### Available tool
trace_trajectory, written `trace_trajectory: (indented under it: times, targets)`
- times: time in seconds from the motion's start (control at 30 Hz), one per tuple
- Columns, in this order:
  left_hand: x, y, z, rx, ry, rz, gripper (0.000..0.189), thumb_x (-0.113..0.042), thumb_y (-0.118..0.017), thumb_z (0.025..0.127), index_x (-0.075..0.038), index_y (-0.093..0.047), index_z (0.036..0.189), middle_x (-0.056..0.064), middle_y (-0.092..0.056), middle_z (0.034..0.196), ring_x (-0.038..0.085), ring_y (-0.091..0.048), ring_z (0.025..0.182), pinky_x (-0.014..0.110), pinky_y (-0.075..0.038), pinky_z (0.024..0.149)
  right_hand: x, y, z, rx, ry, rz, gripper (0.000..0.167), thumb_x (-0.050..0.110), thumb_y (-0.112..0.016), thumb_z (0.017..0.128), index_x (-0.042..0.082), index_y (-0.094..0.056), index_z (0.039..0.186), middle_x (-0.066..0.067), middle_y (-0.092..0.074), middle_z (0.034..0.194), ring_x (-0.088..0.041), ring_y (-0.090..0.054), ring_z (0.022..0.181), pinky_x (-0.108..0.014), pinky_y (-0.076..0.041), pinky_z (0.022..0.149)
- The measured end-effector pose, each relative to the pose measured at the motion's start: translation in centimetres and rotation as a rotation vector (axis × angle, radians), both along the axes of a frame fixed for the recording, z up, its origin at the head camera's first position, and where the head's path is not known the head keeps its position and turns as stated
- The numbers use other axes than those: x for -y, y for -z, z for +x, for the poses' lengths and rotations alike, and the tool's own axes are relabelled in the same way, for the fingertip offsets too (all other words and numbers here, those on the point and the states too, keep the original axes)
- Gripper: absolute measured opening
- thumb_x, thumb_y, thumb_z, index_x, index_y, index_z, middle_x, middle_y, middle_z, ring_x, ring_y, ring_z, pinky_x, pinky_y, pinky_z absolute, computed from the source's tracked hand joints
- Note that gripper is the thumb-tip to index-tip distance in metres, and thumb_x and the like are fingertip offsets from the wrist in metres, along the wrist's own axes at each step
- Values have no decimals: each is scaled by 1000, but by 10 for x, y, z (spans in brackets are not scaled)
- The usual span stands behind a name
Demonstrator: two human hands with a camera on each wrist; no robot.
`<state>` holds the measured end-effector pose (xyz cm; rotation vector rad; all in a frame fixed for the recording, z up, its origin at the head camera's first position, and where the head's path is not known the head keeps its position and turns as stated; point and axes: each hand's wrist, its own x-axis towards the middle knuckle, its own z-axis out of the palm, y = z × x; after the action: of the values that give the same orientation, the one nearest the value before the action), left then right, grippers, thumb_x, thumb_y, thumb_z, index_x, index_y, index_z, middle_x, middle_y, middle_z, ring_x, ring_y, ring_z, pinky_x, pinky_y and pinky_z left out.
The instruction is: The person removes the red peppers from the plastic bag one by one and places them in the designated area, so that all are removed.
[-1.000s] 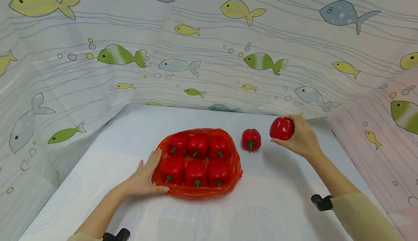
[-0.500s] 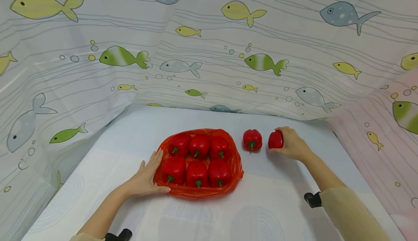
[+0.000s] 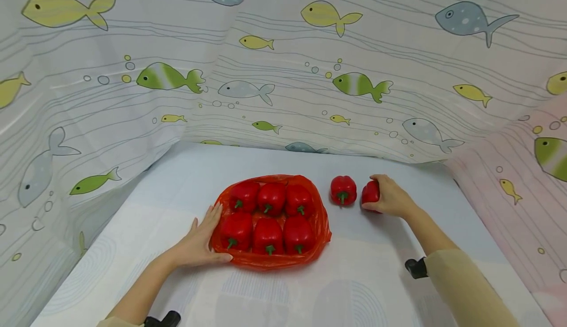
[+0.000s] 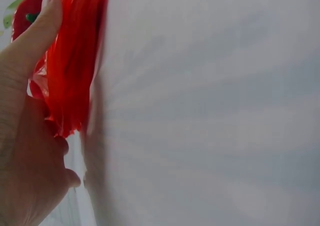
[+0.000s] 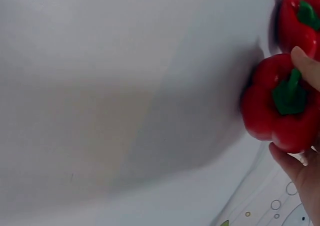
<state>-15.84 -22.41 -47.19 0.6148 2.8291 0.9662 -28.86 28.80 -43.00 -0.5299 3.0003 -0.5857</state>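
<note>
My right hand (image 3: 392, 198) holds a red bell pepper (image 3: 370, 196) at the table surface, thumb on the near side and fingers around the back. In the right wrist view the green stem of this held pepper (image 5: 265, 99) faces the camera. Just left of it stands another red bell pepper (image 3: 343, 190), its stem toward me. My left hand (image 3: 197, 242) lies spread along the left side of an orange-red plastic bag (image 3: 320, 228), thumb over the near rim. Inside the opened bag, several red bell peppers (image 3: 267, 236) sit in two rows. The left wrist view shows the bag's crinkled side (image 4: 75, 61).
A pale patterned cloth (image 3: 336, 287) covers the table. Fish-printed sheeting (image 3: 283, 71) rises behind it and on both sides. Black wrist straps or mounts (image 3: 416, 269) show at the sleeves.
My right hand has lowered the bell pepper from above the table and moved it left, close beside the lone pepper. The left hand has stayed on the bag.
</note>
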Motion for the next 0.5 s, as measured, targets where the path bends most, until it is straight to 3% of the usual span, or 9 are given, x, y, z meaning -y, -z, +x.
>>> trace_trajectory:
  times: [0.27, 0.5]
  targets:
    - [-1, 1, 0, -3, -4, -4, 122, -54, -78, 71, 6, -9, 151, 23, -6, 159, 45, 0, 143, 75, 3, 101, 3, -1, -2, 23, -5, -7, 77, 27, -77, 80, -9, -39, 137, -28, -49, 126, -44, -46, 115, -57, -50, 84]
    - [-1, 0, 0, -2, -2, -3, 121, -53, -78, 71, 7, -9, 151, 23, -6, 158, 45, 0, 143, 75, 3, 101, 1, 3, -1, 40, -11, 20, 95, 36, -81, 75, -7, -31, 144, -32, -43, 135, -49, -44, 119, -63, -47, 86]
